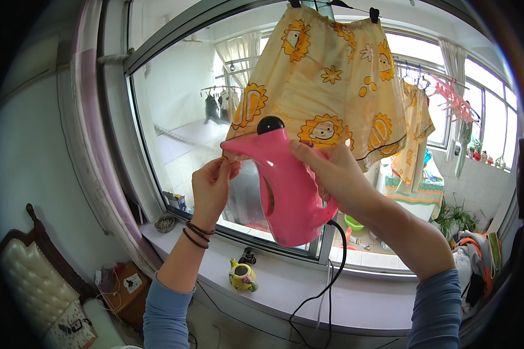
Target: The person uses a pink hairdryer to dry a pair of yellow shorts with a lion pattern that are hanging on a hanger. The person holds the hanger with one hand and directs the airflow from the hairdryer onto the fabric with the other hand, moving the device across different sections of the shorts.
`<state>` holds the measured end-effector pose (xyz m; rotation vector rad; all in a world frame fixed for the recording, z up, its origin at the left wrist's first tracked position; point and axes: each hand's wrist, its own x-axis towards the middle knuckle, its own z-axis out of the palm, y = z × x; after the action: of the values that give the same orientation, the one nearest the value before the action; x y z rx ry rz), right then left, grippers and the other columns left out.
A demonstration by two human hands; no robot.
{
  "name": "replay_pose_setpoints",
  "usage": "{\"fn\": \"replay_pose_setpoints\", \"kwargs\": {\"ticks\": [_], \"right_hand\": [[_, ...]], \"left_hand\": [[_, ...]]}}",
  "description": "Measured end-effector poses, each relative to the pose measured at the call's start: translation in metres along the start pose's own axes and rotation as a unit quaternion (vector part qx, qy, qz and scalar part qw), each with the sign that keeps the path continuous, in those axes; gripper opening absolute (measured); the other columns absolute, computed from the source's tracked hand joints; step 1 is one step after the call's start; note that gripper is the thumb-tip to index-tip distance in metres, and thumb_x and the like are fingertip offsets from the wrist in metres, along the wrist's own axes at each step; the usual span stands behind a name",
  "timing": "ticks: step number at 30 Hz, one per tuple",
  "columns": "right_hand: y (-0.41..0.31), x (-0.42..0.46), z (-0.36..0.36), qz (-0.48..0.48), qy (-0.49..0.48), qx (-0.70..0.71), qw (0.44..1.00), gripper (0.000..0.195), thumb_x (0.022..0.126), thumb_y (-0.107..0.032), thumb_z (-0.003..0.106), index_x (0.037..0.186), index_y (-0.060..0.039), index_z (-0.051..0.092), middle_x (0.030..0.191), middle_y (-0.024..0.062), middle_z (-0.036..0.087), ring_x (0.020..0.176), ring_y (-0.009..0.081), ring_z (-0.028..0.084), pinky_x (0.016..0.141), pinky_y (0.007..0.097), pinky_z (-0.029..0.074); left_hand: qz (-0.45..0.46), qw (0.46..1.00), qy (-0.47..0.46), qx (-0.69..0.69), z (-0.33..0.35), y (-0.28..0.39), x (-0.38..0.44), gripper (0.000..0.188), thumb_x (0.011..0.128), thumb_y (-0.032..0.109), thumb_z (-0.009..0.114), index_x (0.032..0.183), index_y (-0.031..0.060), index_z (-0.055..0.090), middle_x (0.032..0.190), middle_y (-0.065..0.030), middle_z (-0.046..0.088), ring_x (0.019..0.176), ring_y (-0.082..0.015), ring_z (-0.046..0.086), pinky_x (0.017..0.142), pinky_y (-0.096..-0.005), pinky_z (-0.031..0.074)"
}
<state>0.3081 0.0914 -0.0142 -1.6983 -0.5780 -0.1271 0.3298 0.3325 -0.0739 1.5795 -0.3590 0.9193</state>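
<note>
My right hand (pixel 332 163) grips a pink handheld garment steamer (pixel 284 187) with a black cap on top. Its spout points left, and a thin haze of steam seems to drift from the tip. Behind it hang pale yellow shorts (pixel 327 74) with a sun-and-flower print, held at the waistband by black clips. With finger and thumb, my left hand (pixel 214 185) pinches the lower left hem of the shorts, just below the spout. The steamer hides part of the hem. A black power cord (pixel 343 257) runs down from the steamer's base.
A yellow teapot-shaped pot (pixel 243 275) and a round dark dish (pixel 165 223) stand on the white windowsill (pixel 367 303). Beyond the window frame hang a matching yellow top (pixel 412 126) and a pink clip hanger (pixel 456 102). A tufted headboard (pixel 30 270) is at lower left.
</note>
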Motion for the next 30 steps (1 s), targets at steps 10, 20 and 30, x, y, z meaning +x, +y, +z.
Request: {"fn": "replay_pose_setpoints", "kwargs": {"ticks": [10, 20, 30], "right_hand": [[-0.019, 0.023, -0.015, -0.061, 0.091, 0.004, 0.994, 0.048, 0.082, -0.043, 0.063, 0.070, 0.0026, 0.060, 0.052, 0.0015, 0.049, 0.039, 0.0089, 0.043, 0.036, 0.0246, 0.034], [-0.005, 0.016, -0.030, -0.030, 0.103, 0.018, 0.994, 0.044, 0.079, -0.040, 0.067, 0.066, 0.0006, 0.060, 0.053, 0.0025, 0.051, 0.039, 0.0091, 0.044, 0.038, 0.0246, 0.036], [0.001, 0.031, -0.037, -0.045, 0.153, -0.050, 0.986, 0.048, 0.079, -0.045, 0.066, 0.060, -0.0015, 0.056, 0.051, 0.0032, 0.050, 0.039, 0.0100, 0.045, 0.037, 0.0268, 0.036]], "left_hand": [[-0.009, 1.000, 0.011, -0.006, -0.001, 0.012, -0.001, 0.023, 0.090, 0.005, 0.051, 0.102, -0.0123, 0.060, 0.086, -0.0138, 0.067, 0.079, -0.0155, 0.065, 0.077, -0.0260, 0.053], [0.002, 1.000, -0.014, 0.024, -0.003, 0.011, -0.004, 0.023, 0.093, 0.007, 0.048, 0.106, -0.0112, 0.055, 0.094, -0.0154, 0.065, 0.089, -0.0206, 0.065, 0.082, -0.0300, 0.053], [0.006, 0.999, -0.043, 0.006, -0.006, 0.006, -0.002, 0.022, 0.095, 0.011, 0.045, 0.104, -0.0063, 0.055, 0.095, -0.0140, 0.066, 0.091, -0.0204, 0.065, 0.082, -0.0311, 0.053]]}}
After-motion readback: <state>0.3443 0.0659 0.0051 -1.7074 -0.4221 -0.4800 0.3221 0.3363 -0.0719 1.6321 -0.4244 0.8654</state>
